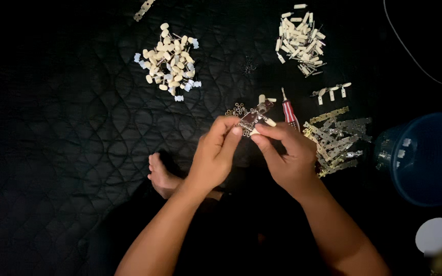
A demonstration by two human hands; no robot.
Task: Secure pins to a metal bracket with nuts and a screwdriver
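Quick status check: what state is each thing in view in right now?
Left hand: pinching the metal strip.
Right hand: pinching the same strip.
Metal strip: held up between both hands, cream pieces attached.
Screwdriver: lying on the cloth, untouched.
Pile of metal strips: loose heap.
Blue bucket: upright, open, a few pieces inside.
Cream parts pile: scattered heap.

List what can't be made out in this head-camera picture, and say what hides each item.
- Small metal piece held by the left hand and right hand: fingertips cover its lower end, detail too small.
- Blue bucket: cut off by the right edge, contents dim.
- White round object: blurred, at the bottom edge.
- Tiny dark bits: too small to identify.
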